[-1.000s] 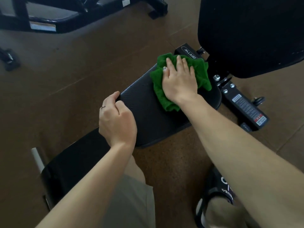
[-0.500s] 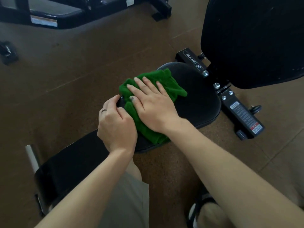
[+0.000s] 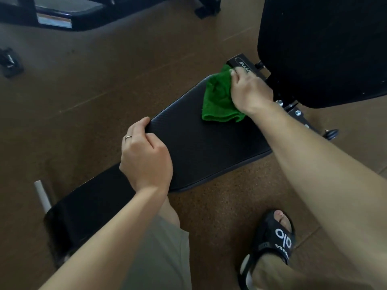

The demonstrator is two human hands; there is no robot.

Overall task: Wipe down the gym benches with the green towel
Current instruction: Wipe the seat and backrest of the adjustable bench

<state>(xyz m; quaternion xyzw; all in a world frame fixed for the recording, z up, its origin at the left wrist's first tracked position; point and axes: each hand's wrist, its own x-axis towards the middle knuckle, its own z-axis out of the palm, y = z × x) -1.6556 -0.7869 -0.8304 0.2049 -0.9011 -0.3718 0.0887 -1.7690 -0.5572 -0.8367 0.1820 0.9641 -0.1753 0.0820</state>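
A black padded bench seat point(image 3: 199, 147) runs diagonally across the middle of the view. The green towel point(image 3: 217, 101) lies bunched on its far end. My right hand point(image 3: 249, 91) presses down on the towel's right side, its fingers bent over the cloth near the bench frame's labelled bar point(image 3: 243, 64). My left hand point(image 3: 144, 158) grips the near left edge of the seat, with the thumb on top and the fingers curled round the rim. A second black pad point(image 3: 90, 206) continues toward the lower left.
A large black backrest pad point(image 3: 324, 45) rises at the upper right, with bolts and a bracket below it. Another machine's black frame point(image 3: 54, 19) crosses the top left. My sandalled foot point(image 3: 274, 241) stands on the brown floor. A white tube point(image 3: 41, 193) sticks out at the lower left.
My right hand slid the towel from the near left part of the seat back to its far end. The left hand kept its hold on the edge.
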